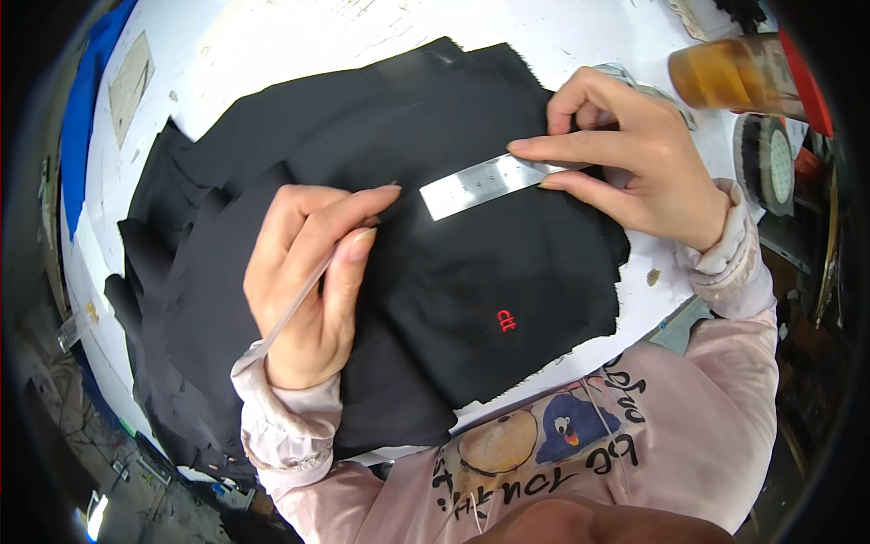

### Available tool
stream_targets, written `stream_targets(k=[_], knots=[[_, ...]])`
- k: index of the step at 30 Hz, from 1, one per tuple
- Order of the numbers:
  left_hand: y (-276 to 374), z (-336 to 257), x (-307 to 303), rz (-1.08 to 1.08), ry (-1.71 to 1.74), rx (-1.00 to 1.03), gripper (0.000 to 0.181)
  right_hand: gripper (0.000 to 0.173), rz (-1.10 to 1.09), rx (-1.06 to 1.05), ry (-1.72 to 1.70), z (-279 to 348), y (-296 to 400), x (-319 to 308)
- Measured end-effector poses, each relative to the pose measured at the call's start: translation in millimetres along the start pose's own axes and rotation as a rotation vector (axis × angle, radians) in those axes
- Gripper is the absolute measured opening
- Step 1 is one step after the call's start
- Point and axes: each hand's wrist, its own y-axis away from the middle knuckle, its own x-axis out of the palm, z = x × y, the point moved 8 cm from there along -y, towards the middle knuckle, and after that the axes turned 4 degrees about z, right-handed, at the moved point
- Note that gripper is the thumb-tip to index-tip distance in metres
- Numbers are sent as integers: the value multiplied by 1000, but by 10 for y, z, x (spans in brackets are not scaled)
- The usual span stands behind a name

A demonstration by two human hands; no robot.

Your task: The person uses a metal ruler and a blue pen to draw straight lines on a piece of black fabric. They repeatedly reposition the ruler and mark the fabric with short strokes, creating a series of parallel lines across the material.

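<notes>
Black fabric pieces with frayed edges lie in an overlapping pile on the white tabletop. My right hand pinches a short metal ruler between thumb and fingers, its bare end lying on the upper part of the cloth. My left hand is left of the ruler, with a thin, pale translucent strip running from between its thumb and fingers down to the wrist; what its fingertips do with the cloth is hard to tell. Small red embroidery shows on the fabric below the ruler.
A bottle or jar of amber liquid lies or stands at the upper right, beside a round black-edged object. Blue material runs along the left table edge. The white tabletop shows beyond the cloth.
</notes>
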Motion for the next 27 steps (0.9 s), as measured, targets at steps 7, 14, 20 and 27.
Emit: stream_targets(k=[7,14,20,27], knots=[[26,30,21,10,1,34,13,47,11,-9,1,-5,6,4],[7,24,98,84,-19,52,13,48,10,7,-16,-5,0,12],[-13,13,127,117,-74,43,12,48,0,-22,-2,6,-5,-7],[-28,2,159,119,-96,64,8,47,-4,-36,18,15,9,-9]])
